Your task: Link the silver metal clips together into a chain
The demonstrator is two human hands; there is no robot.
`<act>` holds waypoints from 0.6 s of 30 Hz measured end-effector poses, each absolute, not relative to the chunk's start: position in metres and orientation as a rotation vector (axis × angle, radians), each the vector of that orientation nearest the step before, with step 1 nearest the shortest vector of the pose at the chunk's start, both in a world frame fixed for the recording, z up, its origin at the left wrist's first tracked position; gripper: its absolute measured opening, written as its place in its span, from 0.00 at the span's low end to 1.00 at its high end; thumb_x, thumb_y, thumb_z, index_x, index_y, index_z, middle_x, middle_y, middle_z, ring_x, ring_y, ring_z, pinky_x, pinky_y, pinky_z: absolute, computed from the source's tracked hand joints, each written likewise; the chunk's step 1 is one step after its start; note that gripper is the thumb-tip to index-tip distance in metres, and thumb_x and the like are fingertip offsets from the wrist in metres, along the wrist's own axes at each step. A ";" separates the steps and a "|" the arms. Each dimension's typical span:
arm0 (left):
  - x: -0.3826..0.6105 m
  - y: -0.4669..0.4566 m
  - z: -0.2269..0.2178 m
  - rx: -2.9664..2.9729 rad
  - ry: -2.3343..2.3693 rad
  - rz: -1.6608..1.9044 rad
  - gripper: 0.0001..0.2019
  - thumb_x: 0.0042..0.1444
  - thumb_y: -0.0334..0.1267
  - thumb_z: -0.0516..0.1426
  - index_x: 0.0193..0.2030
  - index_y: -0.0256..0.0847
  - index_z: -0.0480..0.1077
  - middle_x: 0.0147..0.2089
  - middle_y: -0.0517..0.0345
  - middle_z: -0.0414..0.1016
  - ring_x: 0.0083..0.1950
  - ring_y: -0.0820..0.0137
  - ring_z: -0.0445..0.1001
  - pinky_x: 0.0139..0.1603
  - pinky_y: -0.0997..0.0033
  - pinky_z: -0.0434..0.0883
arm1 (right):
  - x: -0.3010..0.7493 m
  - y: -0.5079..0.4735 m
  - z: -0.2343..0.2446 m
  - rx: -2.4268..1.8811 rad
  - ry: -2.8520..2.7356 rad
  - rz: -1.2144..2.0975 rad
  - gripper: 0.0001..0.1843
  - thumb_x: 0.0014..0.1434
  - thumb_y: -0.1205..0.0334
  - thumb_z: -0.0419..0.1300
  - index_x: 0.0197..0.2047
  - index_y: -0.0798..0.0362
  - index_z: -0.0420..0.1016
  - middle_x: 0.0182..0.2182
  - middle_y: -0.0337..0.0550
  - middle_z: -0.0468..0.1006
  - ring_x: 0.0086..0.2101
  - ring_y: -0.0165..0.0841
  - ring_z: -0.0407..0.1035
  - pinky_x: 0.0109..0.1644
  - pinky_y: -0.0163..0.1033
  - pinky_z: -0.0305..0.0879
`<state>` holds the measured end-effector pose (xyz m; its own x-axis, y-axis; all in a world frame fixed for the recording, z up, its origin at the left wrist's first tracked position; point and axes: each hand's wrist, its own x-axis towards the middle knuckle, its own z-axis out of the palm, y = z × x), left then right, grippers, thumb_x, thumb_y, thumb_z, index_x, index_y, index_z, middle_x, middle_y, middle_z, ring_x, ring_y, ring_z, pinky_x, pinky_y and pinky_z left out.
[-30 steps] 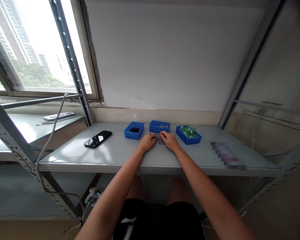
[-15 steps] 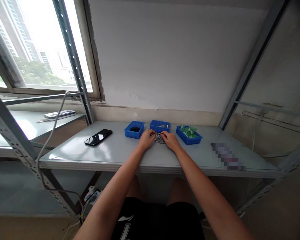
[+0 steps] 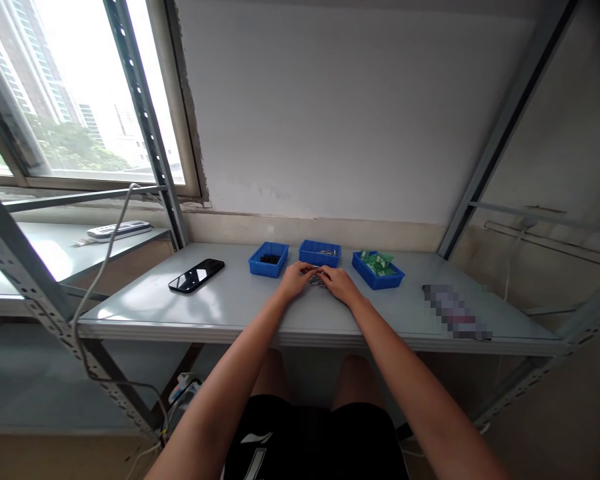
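Observation:
My left hand (image 3: pixel 294 280) and my right hand (image 3: pixel 341 283) meet over a small pile of silvery metal pieces (image 3: pixel 317 282) on the grey tabletop (image 3: pixel 250 307). The fingers of both hands are closed in a pinch, tips almost touching. Whatever lies between them is too small to make out. Just behind the hands stands a blue bin (image 3: pixel 310 254) with a few shiny metal pieces in it. Left of it, another blue bin (image 3: pixel 264 269) holds small black parts. On the right, a third blue bin (image 3: pixel 380 281) contains green-and-clear plastic packets (image 3: pixel 379 261).
A black phone (image 3: pixel 197 275) lies left on the table, and a pixelated flat object (image 3: pixel 455 312) lies at the right. Metal shelf posts (image 3: pixel 145 107) frame both sides. A power strip (image 3: pixel 119 231) rests on the neighbouring shelf, and a cable (image 3: pixel 105 257) hangs at the left.
My hands have come closer together, and their fingertips now meet above the metal pieces, covering more of the pile. The bins and phone have stayed in place.

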<state>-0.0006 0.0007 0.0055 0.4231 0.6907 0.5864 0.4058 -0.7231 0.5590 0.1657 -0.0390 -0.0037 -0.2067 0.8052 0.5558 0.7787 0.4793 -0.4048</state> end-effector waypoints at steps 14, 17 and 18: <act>0.003 -0.010 0.005 2.599 0.978 1.085 0.04 0.49 0.35 0.57 0.29 0.37 0.73 0.33 0.53 0.73 0.36 0.66 0.71 0.39 0.70 0.67 | 0.162 -0.045 0.000 -1.285 -1.915 0.052 0.14 0.60 0.51 0.53 0.37 0.51 0.72 0.28 0.41 0.78 0.30 0.32 0.71 0.33 0.34 0.61; 0.003 -0.011 0.005 2.630 0.969 1.072 0.04 0.49 0.34 0.57 0.29 0.37 0.73 0.32 0.53 0.73 0.37 0.65 0.71 0.38 0.70 0.66 | 0.162 -0.046 0.001 -1.281 -1.917 0.053 0.13 0.60 0.51 0.53 0.36 0.51 0.72 0.26 0.41 0.77 0.29 0.32 0.71 0.32 0.34 0.60; 0.003 -0.012 0.005 2.636 0.968 1.069 0.04 0.48 0.34 0.56 0.29 0.37 0.73 0.32 0.53 0.73 0.37 0.65 0.71 0.38 0.70 0.66 | 0.161 -0.046 0.001 -1.278 -1.919 0.055 0.13 0.59 0.51 0.53 0.36 0.51 0.72 0.26 0.40 0.77 0.28 0.32 0.71 0.32 0.33 0.60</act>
<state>0.0033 -0.0116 0.0049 0.5415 0.6112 0.5773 0.5140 -0.7841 0.3479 0.1614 -0.0458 0.0007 -0.1579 0.7882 0.5948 0.7531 0.4857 -0.4437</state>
